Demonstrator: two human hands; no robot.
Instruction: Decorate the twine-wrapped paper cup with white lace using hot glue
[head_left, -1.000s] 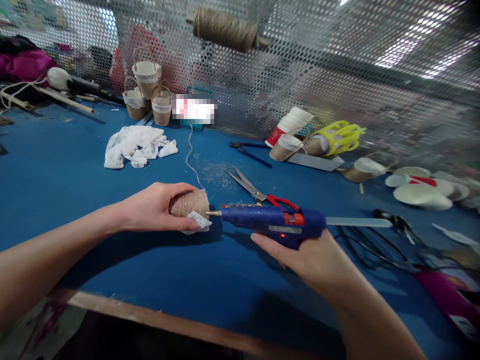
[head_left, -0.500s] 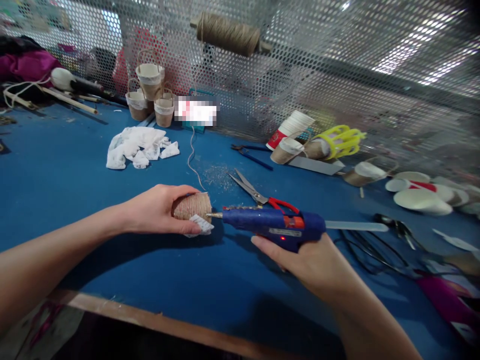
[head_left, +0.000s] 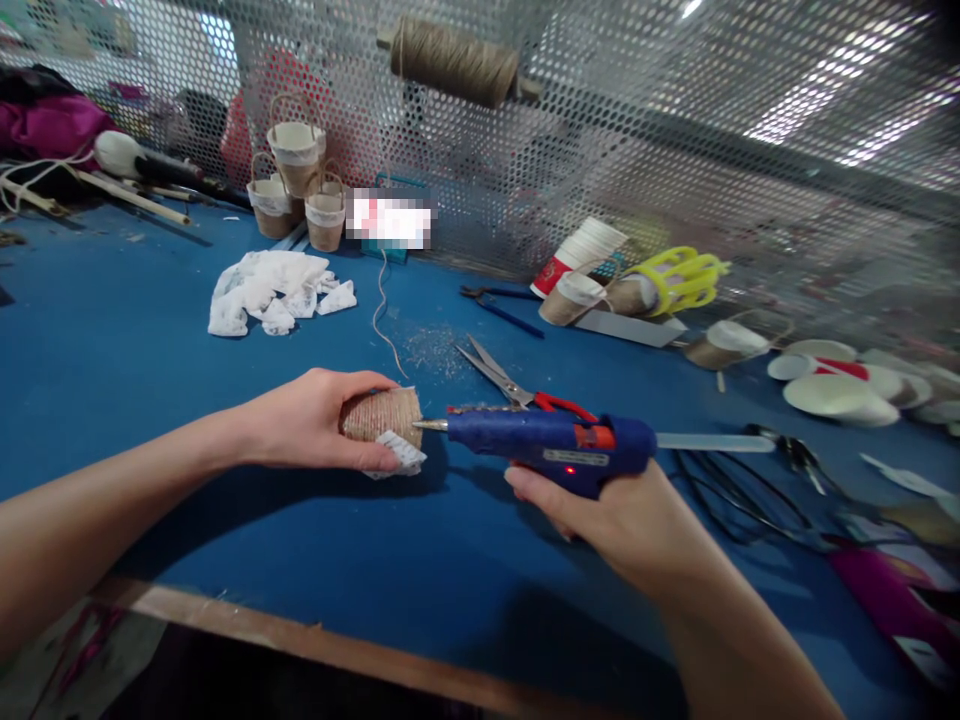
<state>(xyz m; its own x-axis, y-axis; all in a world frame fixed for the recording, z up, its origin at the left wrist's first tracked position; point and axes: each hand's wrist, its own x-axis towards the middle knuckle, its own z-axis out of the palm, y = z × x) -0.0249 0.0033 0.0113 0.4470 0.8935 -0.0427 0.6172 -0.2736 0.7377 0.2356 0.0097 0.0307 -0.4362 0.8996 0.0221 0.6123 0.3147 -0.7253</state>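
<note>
My left hand (head_left: 322,415) is closed round a small twine-wrapped cup (head_left: 384,412) lying on its side, its end turned to the right. A strip of white lace fabric (head_left: 402,452) hangs at the cup's near edge, by my thumb. My right hand (head_left: 600,505) grips a blue hot glue gun (head_left: 547,440) with its red light lit. A clear glue stick (head_left: 709,442) juts from the gun's rear. The metal nozzle (head_left: 431,425) is at the cup's right edge; whether it touches, I cannot tell. Scissors with red handles (head_left: 510,385) lie just behind the gun.
White lace pieces (head_left: 270,285) lie at the left, before small twine-handled baskets (head_left: 325,220). Blue-handled pliers (head_left: 506,308), stacked paper cups (head_left: 577,255) and another basket (head_left: 574,300) are behind. A twine spool (head_left: 454,62) hangs on the mesh. Black cable (head_left: 727,500) lies right.
The glue gun has tilted and shifted very slightly, its nozzle staying at the cup's edge. My left hand holds the cup as before. The whole view has shifted a little.
</note>
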